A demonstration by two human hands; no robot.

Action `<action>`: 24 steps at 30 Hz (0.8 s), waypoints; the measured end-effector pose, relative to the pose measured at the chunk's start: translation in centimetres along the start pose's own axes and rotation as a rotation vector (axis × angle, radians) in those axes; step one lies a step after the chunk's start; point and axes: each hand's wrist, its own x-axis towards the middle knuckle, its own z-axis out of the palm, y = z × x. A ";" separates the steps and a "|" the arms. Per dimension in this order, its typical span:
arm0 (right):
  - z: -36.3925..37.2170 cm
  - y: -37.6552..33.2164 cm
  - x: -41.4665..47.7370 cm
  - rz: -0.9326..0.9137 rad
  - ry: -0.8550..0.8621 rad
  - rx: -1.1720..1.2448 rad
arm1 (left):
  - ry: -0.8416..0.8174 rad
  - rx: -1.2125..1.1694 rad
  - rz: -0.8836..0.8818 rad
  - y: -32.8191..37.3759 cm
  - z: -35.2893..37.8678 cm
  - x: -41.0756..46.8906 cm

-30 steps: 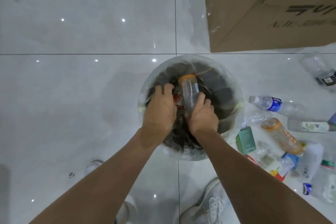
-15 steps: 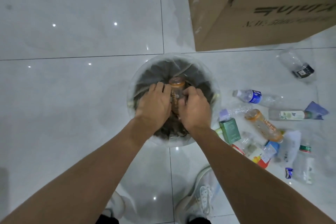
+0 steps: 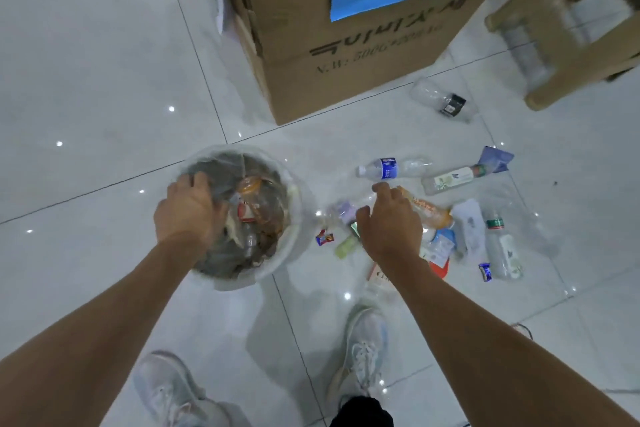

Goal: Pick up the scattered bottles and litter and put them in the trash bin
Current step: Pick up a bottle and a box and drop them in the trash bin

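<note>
The round trash bin (image 3: 295,246) with a clear liner stands on the tiled floor, holding an orange-capped bottle (image 3: 255,205) among other litter. My left hand (image 3: 188,210) is over the bin's left side with bent fingers, and I see nothing in it. My right hand (image 3: 388,224) hovers with fingers apart over the litter pile right of the bin, just above an orange bottle (image 3: 431,211). Nearby lie a blue-labelled water bottle (image 3: 388,168), a green-labelled bottle (image 3: 450,178), a green-capped bottle (image 3: 502,248) and a candy wrapper (image 3: 324,238).
A big cardboard box (image 3: 346,55) stands behind the bin and the litter. A clear bottle with a black label (image 3: 446,101) lies near its corner, beside a wooden stool (image 3: 571,55). My white shoes (image 3: 363,350) are on the floor below my arms.
Both hands have let go of the orange-capped bottle, which now lies in the bin. My right hand has moved right, out of the bin and over the litter. The view has tilted up.
</note>
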 end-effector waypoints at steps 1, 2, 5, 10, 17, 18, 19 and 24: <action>-0.4 1.5 0.2 0.025 -0.004 -0.009 | 0.012 -0.004 0.028 1.6 -0.1 0.2; -0.8 2.9 0.4 0.045 -0.006 -0.022 | 0.024 -0.011 0.061 3.3 0.0 0.3; -1.5 7.4 0.8 0.103 -0.016 -0.062 | 0.050 -0.060 0.199 9.5 1.1 0.0; -1.9 14.2 0.9 0.153 -0.064 -0.078 | 0.107 -0.053 0.448 18.7 4.5 -1.8; 0.1 20.0 1.5 0.180 -0.107 -0.093 | 0.021 -0.075 0.532 23.7 10.8 -3.6; 0.9 20.2 1.8 0.178 -0.121 -0.094 | -0.014 -0.063 0.499 23.6 11.8 -3.5; 1.6 20.2 2.1 0.171 -0.129 -0.094 | -0.045 -0.051 0.460 23.4 12.8 -3.2; 6.1 19.1 4.8 0.100 -0.160 -0.068 | -0.126 -0.045 0.310 21.9 17.4 -0.7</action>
